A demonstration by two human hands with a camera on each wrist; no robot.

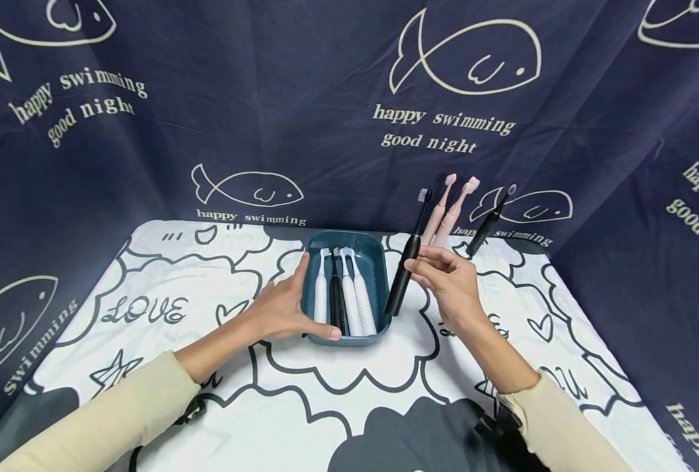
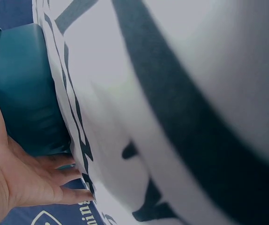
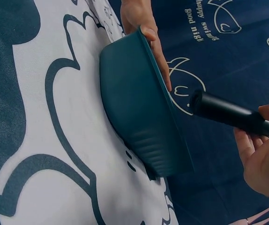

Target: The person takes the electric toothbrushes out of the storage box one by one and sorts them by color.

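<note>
My left hand [image 1: 281,308] holds the blue-green plastic bin [image 1: 379,282] by its left side, thumb at the front rim and fingers along the outer wall. Three white electric toothbrushes [image 1: 320,295] and a black one [image 1: 335,301] lie inside, heads toward the back. In my right hand [image 1: 456,285], a black electric toothbrush [image 1: 407,265] is pinched between thumb and fingers. It tilts with its bristles up, just off the bin's right rim. The right wrist view shows the handle's bottom end [image 3: 214,107] above rim level, outside the bin.
Two pink toothbrushes [image 1: 452,216] stand at the back, partly hidden behind my right hand. Another black toothbrush [image 1: 486,229] is to their right. A white patterned cloth [image 1: 208,354] covers the table, and dark fish-print curtains [image 1: 326,98] surround it.
</note>
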